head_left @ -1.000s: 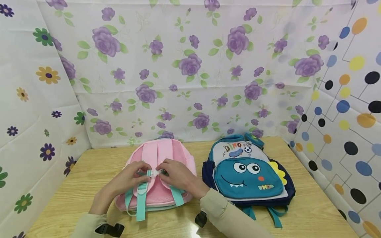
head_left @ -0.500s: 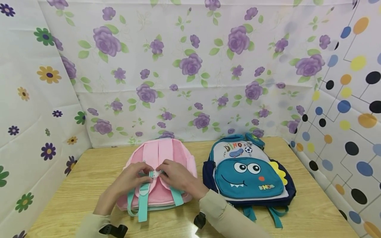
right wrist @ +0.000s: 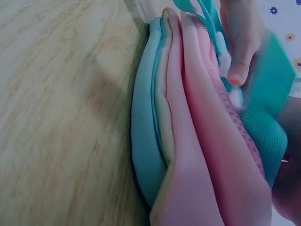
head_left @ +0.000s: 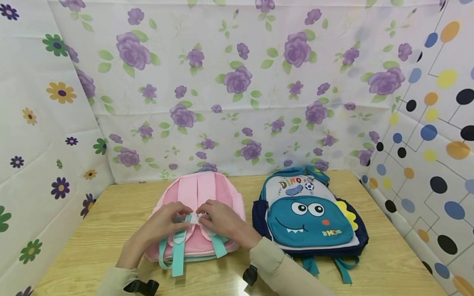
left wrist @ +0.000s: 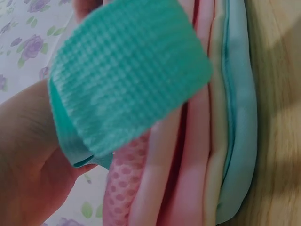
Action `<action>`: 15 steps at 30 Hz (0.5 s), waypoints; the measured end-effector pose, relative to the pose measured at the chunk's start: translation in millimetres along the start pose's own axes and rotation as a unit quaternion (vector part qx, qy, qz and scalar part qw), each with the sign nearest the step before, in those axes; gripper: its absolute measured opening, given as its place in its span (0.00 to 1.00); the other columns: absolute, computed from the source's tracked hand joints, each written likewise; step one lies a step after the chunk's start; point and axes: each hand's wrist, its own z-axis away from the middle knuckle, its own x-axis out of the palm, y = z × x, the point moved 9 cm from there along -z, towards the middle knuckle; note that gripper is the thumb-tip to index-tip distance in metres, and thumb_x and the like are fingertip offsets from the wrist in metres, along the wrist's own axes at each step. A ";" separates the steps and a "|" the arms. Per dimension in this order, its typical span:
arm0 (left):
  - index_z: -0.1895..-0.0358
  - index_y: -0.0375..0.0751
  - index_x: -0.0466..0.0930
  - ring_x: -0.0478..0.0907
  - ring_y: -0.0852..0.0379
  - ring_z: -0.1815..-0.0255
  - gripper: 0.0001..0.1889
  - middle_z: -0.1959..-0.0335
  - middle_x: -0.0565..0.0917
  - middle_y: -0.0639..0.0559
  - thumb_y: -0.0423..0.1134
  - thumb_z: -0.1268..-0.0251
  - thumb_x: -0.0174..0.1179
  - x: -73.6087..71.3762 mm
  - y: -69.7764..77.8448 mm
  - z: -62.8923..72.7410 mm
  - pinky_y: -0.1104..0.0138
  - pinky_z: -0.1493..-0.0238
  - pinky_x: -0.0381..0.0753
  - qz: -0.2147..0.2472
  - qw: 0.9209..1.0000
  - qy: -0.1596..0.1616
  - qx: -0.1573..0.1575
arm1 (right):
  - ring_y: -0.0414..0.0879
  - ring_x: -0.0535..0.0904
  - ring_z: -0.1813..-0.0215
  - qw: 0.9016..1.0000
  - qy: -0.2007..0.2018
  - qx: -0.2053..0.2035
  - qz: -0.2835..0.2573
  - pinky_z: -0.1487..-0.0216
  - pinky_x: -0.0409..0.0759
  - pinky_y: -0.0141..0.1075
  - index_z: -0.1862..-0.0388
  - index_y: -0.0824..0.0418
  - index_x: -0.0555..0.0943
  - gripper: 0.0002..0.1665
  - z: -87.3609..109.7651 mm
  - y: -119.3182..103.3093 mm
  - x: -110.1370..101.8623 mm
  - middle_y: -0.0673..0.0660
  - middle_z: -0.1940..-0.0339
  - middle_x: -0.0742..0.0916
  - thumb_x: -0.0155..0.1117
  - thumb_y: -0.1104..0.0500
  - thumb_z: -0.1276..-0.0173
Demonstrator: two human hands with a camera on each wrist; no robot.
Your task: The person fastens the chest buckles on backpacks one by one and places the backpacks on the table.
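A pink backpack lies on the table with its padded shoulder straps facing up. Between the hands is a white plastic buckle on a mint-green strap. My left hand pinches its left end with thumb and fingers. From the other side, my right hand pinches the right end. A loose webbing end covers much of the left wrist view. The right wrist view shows the left thumb beside white plastic, while a webbing strap partly hides my right hand.
A blue dinosaur backpack lies to the right, near my right forearm, its straps trailing toward the front. Mint-green strap ends hang over the pink backpack's lower edge onto the wooden table. Patterned cloths enclose the table.
The left hand and buckle have shifted slightly right. The right fingertips have slid a little along the buckle, and more of its white body shows between the hands.
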 end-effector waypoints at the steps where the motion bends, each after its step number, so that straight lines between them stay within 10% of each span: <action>1: 0.50 0.44 0.83 0.81 0.53 0.53 0.20 0.56 0.85 0.56 0.46 0.45 0.74 -1.0 0.1 0.6 0.54 0.51 0.81 0.000 1.000 0.003 0.001 | 0.37 0.83 0.53 1.000 0.000 -0.002 -0.001 0.50 0.79 0.27 0.45 0.53 0.83 0.15 0.5 0.4 -0.9 0.47 0.52 0.84 0.62 0.52 0.26; 15: 0.47 0.43 0.83 0.79 0.51 0.49 0.18 0.53 0.85 0.50 0.48 0.36 0.66 -8.3 11.3 3.4 0.49 0.47 0.79 0.028 0.999 0.019 0.021 | 0.42 0.79 0.45 0.999 0.018 0.004 -0.035 0.42 0.78 0.34 0.46 0.53 0.83 0.13 16.8 5.6 -26.4 0.48 0.50 0.85 0.61 0.53 0.26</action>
